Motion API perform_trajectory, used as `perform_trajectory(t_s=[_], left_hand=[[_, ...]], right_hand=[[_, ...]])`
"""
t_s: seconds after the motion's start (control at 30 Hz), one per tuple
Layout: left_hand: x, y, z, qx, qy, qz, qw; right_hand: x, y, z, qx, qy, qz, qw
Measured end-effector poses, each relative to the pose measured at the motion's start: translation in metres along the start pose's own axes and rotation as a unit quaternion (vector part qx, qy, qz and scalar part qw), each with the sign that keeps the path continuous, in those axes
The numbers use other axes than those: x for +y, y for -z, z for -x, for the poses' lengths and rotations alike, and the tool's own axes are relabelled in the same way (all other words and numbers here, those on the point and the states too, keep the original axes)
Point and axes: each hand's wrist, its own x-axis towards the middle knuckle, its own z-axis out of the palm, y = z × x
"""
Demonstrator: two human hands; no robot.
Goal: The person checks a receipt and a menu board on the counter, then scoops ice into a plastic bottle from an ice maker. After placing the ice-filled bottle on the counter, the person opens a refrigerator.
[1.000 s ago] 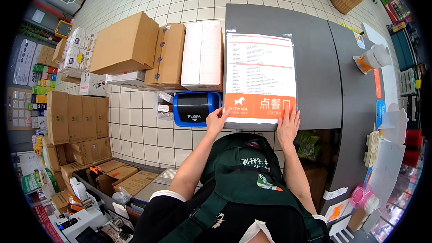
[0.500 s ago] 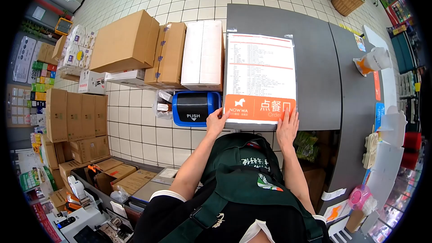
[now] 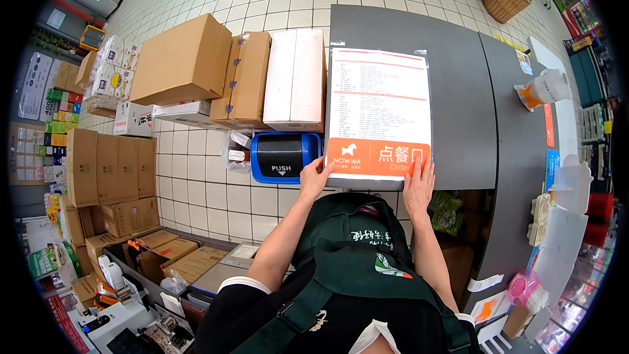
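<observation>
A laminated menu sheet (image 3: 381, 105) lies on the dark grey counter, white with printed lines above and an orange band reading "NOWWA" below. My left hand (image 3: 315, 179) is at its lower left corner, thumb on the sheet and fingers curled along the edge at the counter's side. At the lower right corner rests my right hand (image 3: 419, 183), its fingers stretched out over the orange band. The undersides of both hands are hidden.
The grey counter (image 3: 452, 92) extends right toward a plastic cup (image 3: 547, 88). Left of it stand a blue bin (image 3: 286, 157) marked "PUSH", a white box (image 3: 293, 78) and cardboard boxes (image 3: 180, 59). Under the counter is a shelf with a green bag (image 3: 447, 213).
</observation>
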Motion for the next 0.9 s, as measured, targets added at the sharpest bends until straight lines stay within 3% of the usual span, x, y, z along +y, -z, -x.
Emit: perform_trajectory(t_s=[0.43,0.63,0.73,0.8,0.83,0.9], left_hand=[[-0.014,-0.002,-0.010,-0.005,-0.015,0.013,1.000],[-0.010,0.002,-0.014,-0.050,0.024,0.047,0.997],[-0.001,0.002,-0.006,-0.017,0.053,0.032,0.998],[0.004,0.003,0.002,0.015,0.079,0.035,0.996],[0.000,0.003,0.006,0.015,0.078,0.035,0.996],[-0.009,0.001,0.014,0.120,-0.043,0.061,0.990]], right_hand=[[0.001,-0.001,0.000,-0.002,0.001,-0.002,1.000],[0.004,0.002,-0.003,0.001,0.009,-0.005,1.000],[0.002,0.012,0.000,0.021,0.006,-0.074,0.997],[0.000,0.018,0.006,0.118,0.038,-0.097,0.988],[0.000,0.019,0.010,0.118,0.038,-0.098,0.987],[0.002,0.021,0.020,0.046,-0.038,-0.230,0.971]])
